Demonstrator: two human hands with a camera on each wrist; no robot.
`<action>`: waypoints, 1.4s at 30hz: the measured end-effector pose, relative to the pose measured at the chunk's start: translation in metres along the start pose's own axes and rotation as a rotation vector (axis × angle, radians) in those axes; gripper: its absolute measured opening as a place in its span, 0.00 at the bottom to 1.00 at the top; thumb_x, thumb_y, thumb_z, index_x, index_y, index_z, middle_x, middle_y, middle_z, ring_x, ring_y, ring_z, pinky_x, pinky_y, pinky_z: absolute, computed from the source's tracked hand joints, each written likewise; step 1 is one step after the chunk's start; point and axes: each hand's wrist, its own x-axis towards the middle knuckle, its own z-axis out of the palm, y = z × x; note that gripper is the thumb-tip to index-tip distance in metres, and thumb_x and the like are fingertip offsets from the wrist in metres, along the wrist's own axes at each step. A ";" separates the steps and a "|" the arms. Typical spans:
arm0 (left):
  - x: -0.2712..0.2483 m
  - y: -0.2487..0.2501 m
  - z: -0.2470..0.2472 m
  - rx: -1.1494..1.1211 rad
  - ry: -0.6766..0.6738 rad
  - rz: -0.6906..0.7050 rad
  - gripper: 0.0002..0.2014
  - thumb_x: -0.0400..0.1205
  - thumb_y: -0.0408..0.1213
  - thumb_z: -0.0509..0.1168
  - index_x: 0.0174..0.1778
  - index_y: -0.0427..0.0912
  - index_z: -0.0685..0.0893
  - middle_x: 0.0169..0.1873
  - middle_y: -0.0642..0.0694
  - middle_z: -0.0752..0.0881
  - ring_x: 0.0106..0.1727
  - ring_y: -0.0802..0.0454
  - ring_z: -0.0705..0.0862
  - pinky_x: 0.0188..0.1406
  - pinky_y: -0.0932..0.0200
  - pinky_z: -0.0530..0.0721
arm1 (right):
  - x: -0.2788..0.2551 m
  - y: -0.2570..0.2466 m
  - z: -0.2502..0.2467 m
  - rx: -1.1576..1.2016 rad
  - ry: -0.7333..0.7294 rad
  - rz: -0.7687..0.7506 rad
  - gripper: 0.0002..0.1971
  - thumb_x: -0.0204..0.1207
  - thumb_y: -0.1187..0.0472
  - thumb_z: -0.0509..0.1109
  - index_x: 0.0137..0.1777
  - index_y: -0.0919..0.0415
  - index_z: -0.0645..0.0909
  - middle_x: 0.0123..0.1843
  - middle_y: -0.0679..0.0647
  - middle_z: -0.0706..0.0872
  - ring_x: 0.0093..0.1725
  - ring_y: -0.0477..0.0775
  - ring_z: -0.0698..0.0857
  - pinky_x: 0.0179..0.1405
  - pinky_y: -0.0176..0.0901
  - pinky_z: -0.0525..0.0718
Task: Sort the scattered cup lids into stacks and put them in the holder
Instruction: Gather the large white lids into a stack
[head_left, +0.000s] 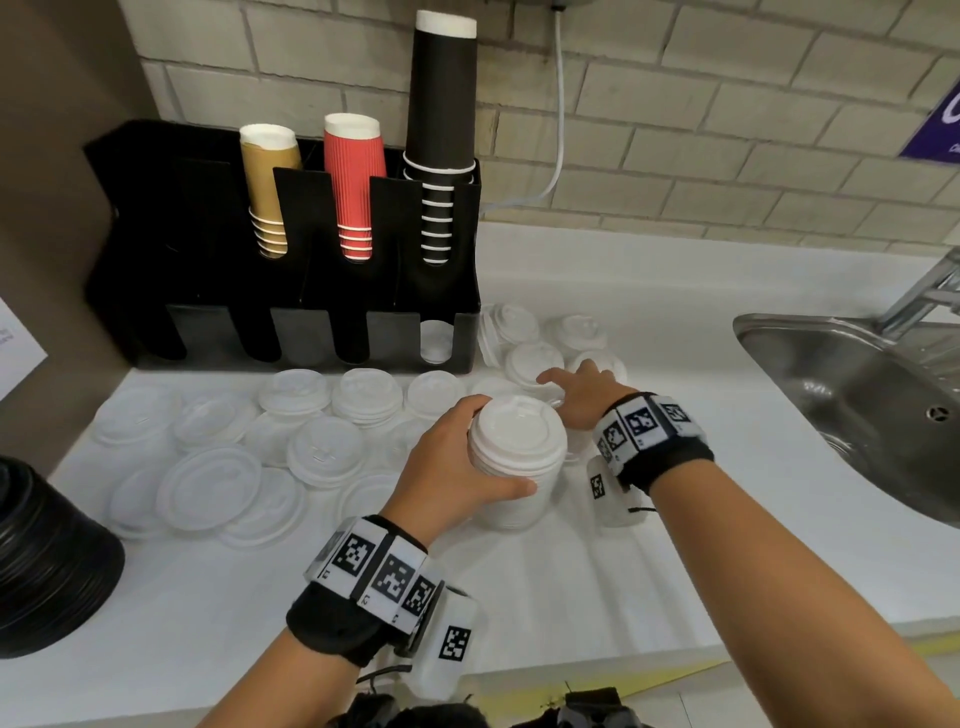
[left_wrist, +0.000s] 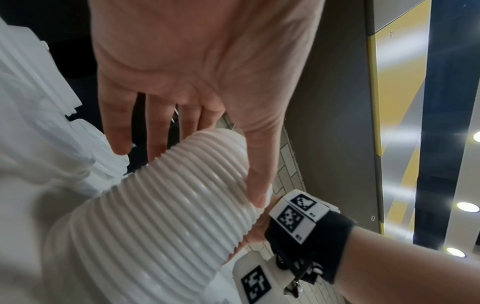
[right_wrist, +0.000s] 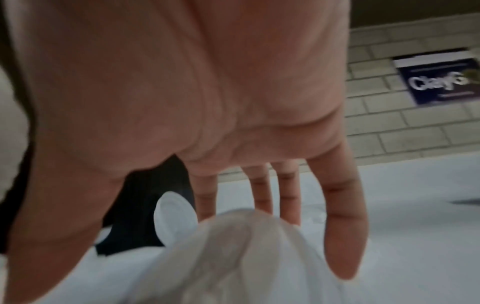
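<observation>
Left hand (head_left: 457, 467) grips the stack (head_left: 514, 457) upright above the counter (head_left: 675, 545). Right hand (head_left: 582, 395), fingers spread, reaches for a loose lid (head_left: 532, 364) beside the holder (head_left: 291, 332). Pick a matching size, seat it squarely.

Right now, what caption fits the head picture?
Left hand grips a tall white plastic lid stack; right hand reaches for loose lids.

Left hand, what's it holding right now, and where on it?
The left hand grips a tall stack of white lids round its upper side, thumb on the near side. The right hand holds nothing.
</observation>
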 end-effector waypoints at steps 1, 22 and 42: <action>0.000 0.000 0.000 -0.001 -0.002 -0.001 0.35 0.60 0.43 0.86 0.53 0.69 0.71 0.53 0.71 0.78 0.52 0.84 0.73 0.48 0.78 0.71 | 0.003 -0.003 0.004 -0.057 0.003 0.012 0.33 0.74 0.39 0.68 0.78 0.39 0.61 0.76 0.60 0.62 0.76 0.68 0.63 0.68 0.62 0.71; 0.000 0.001 -0.002 -0.008 -0.017 0.008 0.37 0.60 0.44 0.85 0.60 0.64 0.72 0.55 0.69 0.78 0.55 0.76 0.74 0.50 0.75 0.71 | -0.021 0.079 -0.023 0.045 -0.116 0.104 0.36 0.67 0.52 0.74 0.73 0.41 0.61 0.65 0.53 0.68 0.59 0.61 0.78 0.58 0.56 0.81; 0.001 0.001 0.001 0.001 0.005 0.017 0.34 0.60 0.44 0.86 0.52 0.70 0.72 0.52 0.70 0.80 0.53 0.79 0.75 0.49 0.75 0.73 | 0.005 0.018 0.003 0.030 -0.038 -0.066 0.37 0.60 0.41 0.81 0.65 0.49 0.66 0.50 0.52 0.80 0.47 0.56 0.80 0.48 0.51 0.80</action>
